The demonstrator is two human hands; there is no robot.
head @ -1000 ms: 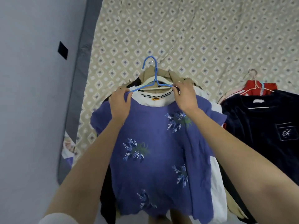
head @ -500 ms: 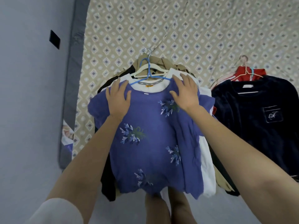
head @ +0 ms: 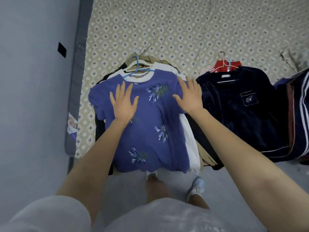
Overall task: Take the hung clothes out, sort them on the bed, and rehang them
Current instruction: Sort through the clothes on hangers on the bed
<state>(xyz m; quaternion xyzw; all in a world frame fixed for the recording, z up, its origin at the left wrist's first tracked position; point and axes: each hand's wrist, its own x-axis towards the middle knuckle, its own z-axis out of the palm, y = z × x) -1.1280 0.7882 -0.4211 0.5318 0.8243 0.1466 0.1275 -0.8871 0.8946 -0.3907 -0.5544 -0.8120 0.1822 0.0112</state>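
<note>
Black square (head: 61, 49) on wall (head: 33, 91), pale sneaker (head: 197, 187) on floor (head: 127, 190)

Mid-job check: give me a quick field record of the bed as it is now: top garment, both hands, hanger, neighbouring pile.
top garment: purple floral T-shirt, flat on a stack of clothes on the bed
left hand: open, fingers spread on the shirt's chest
right hand: open, fingers spread at the shirt's shoulder
hanger: blue hanger above the neckline, over a white collar; which garment it carries is unclear
neighbouring pile: navy sweater, red garment behind it
</note>
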